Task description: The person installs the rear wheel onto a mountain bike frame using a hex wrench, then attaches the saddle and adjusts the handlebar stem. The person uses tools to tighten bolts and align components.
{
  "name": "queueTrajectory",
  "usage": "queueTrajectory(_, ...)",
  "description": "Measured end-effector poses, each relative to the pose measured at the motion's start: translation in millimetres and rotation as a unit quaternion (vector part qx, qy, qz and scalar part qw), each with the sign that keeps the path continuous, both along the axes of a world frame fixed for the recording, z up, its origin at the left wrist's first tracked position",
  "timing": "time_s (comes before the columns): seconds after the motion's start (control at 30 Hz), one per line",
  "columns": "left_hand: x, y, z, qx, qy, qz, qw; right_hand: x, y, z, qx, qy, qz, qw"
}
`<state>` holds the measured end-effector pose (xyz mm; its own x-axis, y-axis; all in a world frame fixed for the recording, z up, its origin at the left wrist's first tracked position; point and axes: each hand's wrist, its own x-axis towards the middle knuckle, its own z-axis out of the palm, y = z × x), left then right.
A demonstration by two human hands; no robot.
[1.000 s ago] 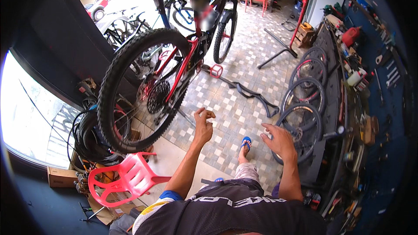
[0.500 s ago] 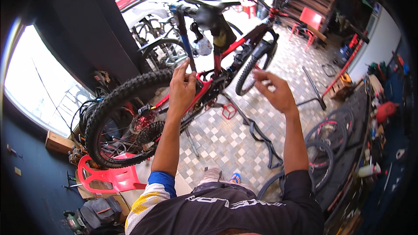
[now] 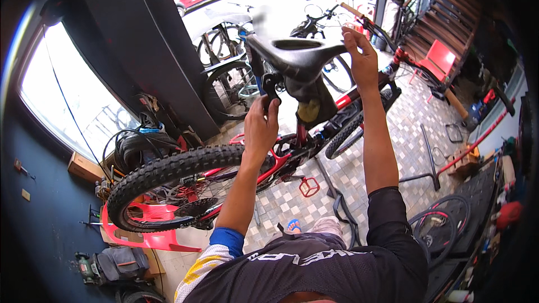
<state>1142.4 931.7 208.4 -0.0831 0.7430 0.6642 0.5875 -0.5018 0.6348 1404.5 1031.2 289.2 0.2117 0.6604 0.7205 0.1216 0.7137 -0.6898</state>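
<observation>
Left hand at black clamp, right hand at front edge of saddle, both grips indeterminable; rear tyre partly obstructs pink chair

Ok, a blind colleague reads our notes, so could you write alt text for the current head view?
A person's left hand is just below a bicycle's black saddle, and the right hand is at its front tip. A red chair is by the rear tire.
</observation>
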Motion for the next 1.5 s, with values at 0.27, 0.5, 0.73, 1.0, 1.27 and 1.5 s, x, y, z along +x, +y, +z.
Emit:
queueTrajectory(0.27, 20.0, 6.4, -11.8, -0.040, -0.008, 0.129, 0.991, -10.4, 53.6, -8.3, 0.008, 0.486, 0.499, 0.717)
queueTrajectory(0.5, 12.9, 18.2, -63.5, 0.077, 0.105, 0.270, 0.954, -29.1, 64.4, 2.8, 0.122, 0.459, 0.625, 0.619)
queueTrajectory(0.73, 21.1, 17.5, -86.7, 0.018, 0.122, 0.387, 0.914, -36.9, 66.5, 7.1, 0.148, 0.492, 0.593, 0.619)
queueTrajectory(1.0, 33.3, 7.4, -76.8, 0.032, 0.088, 0.415, 0.905, -36.6, 72.2, 5.6, 0.186, 0.460, 0.590, 0.637)
queueTrajectory(1.27, 15.7, 14.7, -39.5, 0.064, 0.014, 0.398, 0.915, -31.1, 77.3, 4.2, 0.200, 0.429, 0.562, 0.679)
queueTrajectory(1.5, 6.3, 31.2, -31.6, 0.071, -0.008, 0.372, 0.925, -33.3, 76.8, 6.4, 0.156, 0.483, 0.603, 0.616)
